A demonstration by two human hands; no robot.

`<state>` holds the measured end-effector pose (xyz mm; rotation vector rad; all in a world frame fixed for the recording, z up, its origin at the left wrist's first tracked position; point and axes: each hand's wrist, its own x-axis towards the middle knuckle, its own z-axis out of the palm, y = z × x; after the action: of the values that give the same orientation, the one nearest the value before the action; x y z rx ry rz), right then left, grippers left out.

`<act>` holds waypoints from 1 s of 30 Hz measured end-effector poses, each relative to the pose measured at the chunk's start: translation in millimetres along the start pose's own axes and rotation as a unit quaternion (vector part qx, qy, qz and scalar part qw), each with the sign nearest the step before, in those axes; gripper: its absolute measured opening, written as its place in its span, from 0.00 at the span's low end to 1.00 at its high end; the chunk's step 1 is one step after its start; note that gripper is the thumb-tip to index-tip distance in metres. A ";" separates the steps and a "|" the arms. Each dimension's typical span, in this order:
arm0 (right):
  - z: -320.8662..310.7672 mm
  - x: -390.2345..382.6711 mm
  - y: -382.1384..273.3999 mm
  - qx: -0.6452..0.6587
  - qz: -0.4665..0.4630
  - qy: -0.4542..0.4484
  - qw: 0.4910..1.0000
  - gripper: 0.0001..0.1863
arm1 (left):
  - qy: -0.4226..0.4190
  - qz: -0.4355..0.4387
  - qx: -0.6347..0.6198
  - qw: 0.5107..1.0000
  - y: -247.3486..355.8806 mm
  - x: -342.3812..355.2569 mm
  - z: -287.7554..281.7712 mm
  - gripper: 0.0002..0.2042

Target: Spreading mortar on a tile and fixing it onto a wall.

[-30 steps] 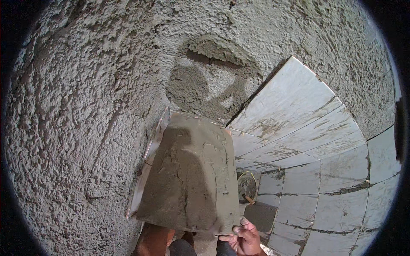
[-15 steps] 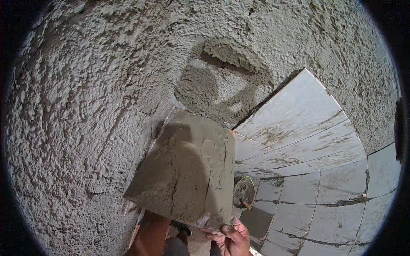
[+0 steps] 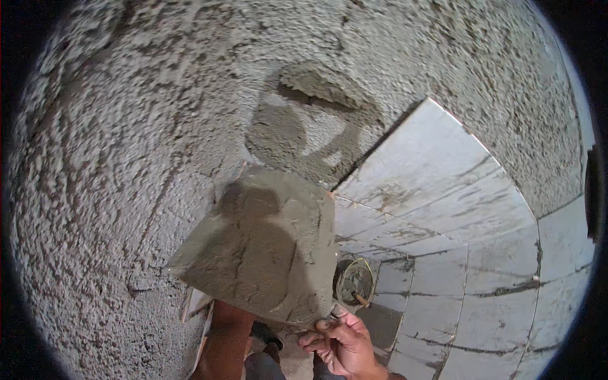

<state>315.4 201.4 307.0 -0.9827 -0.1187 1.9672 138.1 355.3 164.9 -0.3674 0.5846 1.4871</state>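
Observation:
A large square tile [image 3: 307,244], its upper face coated in wet grey-brown mortar, is held tilted in front of me. The far edge lies near the wall corner, beside the laid tiles. My right hand [image 3: 345,342] has its fingers closed at the near right corner, thumb and fingertips on the edge. From below, my left forearm [image 3: 225,339] passes under the tile; the left hand itself is hidden behind it. Beyond the far edge, a patch of thick mortar [image 3: 275,136] sticks to the rough wall, with a raised ridge at its top.
Rough grey plaster wall [image 3: 107,190] rises on the left and ahead. White tiles [image 3: 437,164] smeared with mortar cover the wall on the right. Low down stands a bucket [image 3: 354,282] with a yellow rim or handle and a wooden-handled tool [image 3: 361,300]. My legs show below.
The whole view has shifted, so the walls and bucket sit further left. The coated tile and both arms have moved left in the picture with it; the right hand stays at the corner.

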 end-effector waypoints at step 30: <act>-0.5 6.0 -30.1 0.033 0.090 -0.093 0.991 0.26 | 0.034 -0.023 -0.005 0.999 -19.0 47.9 50.8 0.45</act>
<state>334.6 223.5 316.2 -0.7890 -0.0706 2.2130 163.2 422.1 176.2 -0.4384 0.6195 1.4388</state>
